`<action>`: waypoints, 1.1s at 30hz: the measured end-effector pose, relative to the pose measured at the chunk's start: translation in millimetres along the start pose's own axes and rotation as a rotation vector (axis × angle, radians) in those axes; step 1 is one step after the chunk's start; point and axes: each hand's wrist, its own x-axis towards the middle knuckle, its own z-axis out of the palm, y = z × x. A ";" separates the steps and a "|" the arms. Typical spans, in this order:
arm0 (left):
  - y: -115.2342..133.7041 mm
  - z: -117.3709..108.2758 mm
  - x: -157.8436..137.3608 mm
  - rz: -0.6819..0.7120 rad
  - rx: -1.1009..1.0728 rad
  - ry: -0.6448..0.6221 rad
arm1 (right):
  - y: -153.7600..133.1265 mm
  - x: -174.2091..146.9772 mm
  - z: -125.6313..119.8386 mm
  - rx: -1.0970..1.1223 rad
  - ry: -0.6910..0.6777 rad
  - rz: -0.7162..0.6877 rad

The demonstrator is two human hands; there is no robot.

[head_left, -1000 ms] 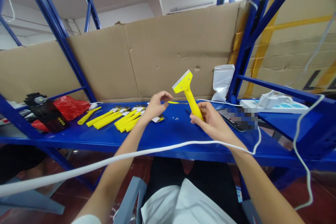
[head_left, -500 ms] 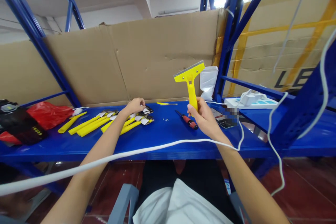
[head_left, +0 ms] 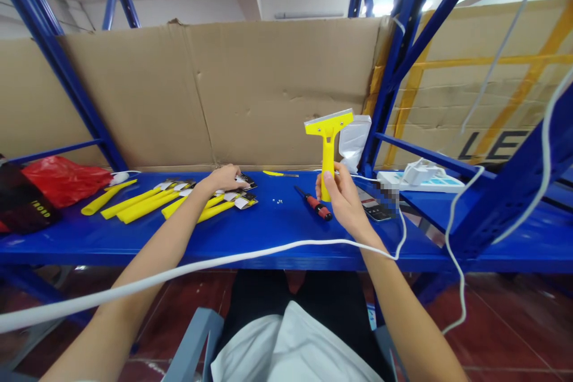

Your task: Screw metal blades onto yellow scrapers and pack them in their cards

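The right hand (head_left: 342, 194) has its fingers closed round the handle of a bright yellow plastic scraper (head_left: 329, 146), held upright above a blue metal bench (head_left: 264, 233), its wide T-shaped head and pale blade edge uppermost. The left hand (head_left: 224, 179) curls palm down over the far ends of a row of yellow tubular-handled tools with black-and-white ends (head_left: 145, 206); whether it grips one I cannot tell.

Between that row and a red-and-black screwdriver (head_left: 317, 207) lies a stretch of blue surface bearing a few tiny pale pieces (head_left: 278, 202). Toward the back lies a slim yellow tool with a thin blade (head_left: 274, 173), near the foot of a tall brown cardboard panel (head_left: 286, 83) that bounds the far edge. The near edge runs just above the person's lap, and a thick white cable (head_left: 250, 255) sweeps across the view there, over the left forearm. A dark phone (head_left: 375, 209) (its screen partly blurred out) lies beside the right hand.

Large dark letters on the right-hand cardboard (head_left: 492, 101) read "LE". A black box (head_left: 22, 200) at far left carries yellow lettering, too unclear to spell out.
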 end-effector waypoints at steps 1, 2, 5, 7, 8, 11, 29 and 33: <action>-0.6 0.4 0.2 -0.002 0.002 0.000 | 0.0 0.3 -0.6 0.011 0.005 -0.002; -1.2 0.6 0.3 -0.002 0.005 0.000 | 0.3 0.5 -1.4 0.019 0.012 0.001; -3.1 1.2 0.3 -0.004 0.012 0.001 | 3.2 0.9 -5.4 0.014 0.042 0.023; -4.0 1.9 0.2 0.000 0.009 0.001 | 5.4 1.3 -8.6 -0.029 0.069 0.032; -4.1 2.5 0.2 0.004 0.004 -0.001 | 6.4 1.6 -10.0 -0.056 0.084 0.034; -2.7 3.9 0.6 0.018 -0.017 -0.005 | 8.5 2.6 -13.6 -0.102 0.135 0.020; 89.0 -10.5 -31.2 0.488 -0.511 0.286 | -4.7 7.4 -14.4 0.129 0.295 -0.003; 118.3 -6.0 -45.8 0.641 -0.611 0.345 | -1.6 11.5 -24.9 0.219 0.313 0.034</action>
